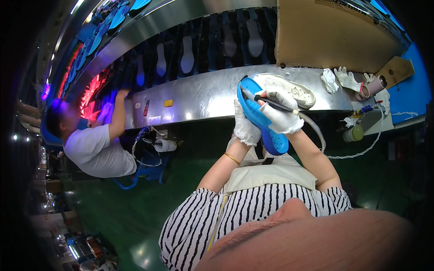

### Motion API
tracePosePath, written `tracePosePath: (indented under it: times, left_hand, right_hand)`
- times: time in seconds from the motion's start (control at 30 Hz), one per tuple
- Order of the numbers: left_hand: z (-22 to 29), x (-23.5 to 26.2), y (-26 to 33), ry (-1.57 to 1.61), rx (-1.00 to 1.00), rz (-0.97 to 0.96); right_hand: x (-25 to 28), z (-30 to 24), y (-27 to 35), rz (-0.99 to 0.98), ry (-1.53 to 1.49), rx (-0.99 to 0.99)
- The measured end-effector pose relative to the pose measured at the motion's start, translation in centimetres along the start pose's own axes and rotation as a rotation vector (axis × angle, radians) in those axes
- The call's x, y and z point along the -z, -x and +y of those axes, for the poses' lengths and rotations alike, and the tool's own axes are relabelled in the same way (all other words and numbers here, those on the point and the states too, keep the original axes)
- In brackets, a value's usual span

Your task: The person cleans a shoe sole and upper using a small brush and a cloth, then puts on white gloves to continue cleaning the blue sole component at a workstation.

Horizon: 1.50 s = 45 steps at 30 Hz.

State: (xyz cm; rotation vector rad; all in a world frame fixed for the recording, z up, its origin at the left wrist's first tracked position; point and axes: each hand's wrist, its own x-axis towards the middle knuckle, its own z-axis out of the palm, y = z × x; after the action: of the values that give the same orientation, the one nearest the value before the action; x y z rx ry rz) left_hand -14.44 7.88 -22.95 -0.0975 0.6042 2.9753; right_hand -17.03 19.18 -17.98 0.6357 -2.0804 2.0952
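Observation:
My left hand (246,126), in a white glove, is closed around the left side of a blue shoe sole (259,119) with small holes in it. The sole is tilted in front of my body, its far end over the counter's edge. In my right hand (284,118), also gloved with some fingertips bare, is a black pen-shaped tool (278,105). Its tip lies over the upper part of the blue sole; whether it touches I cannot tell. A pale hose (318,131) trails from the tool's rear. Just beyond, a white shoe sole (289,88) rests on the counter.
A metal counter (203,99) runs across, with dark racks of soles (186,54) behind it. A cardboard box (334,36) stands at back right, near loose white gloves (347,80) and a pinkish cylinder (376,86). At left, another person (97,149) works by a blue stool (149,169).

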Motion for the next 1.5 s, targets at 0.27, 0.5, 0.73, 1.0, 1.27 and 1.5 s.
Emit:
tracePosePath:
  times: [0.27,0.5,0.73,1.0,1.27,1.5]
  left_hand:
    - [0.8,-0.1,0.6,0.002,0.032,-0.022]
    - [0.1,-0.6,-0.2,-0.066,-0.006,0.03]
    - [1.1,0.6,0.1,-0.077,0.047,0.097]
    - [2.5,0.2,1.0,-0.057,0.105,0.204]
    - [3.1,-1.5,2.8,-0.147,0.291,-0.018]
    - [-0.9,3.3,4.7,-0.413,0.493,0.025]
  right_hand:
    - [0.8,0.3,-0.1,0.054,-0.09,-0.171]
    - [0.7,1.9,0.7,0.055,0.083,0.142]
    - [1.3,0.3,1.4,-0.05,-0.078,-0.082]
    - [1.6,-1.0,2.6,-0.095,0.224,0.056]
    - [3.3,0.6,5.0,-0.116,-0.168,-0.412]
    - [5.2,3.0,7.6,-0.053,-0.081,-0.233]
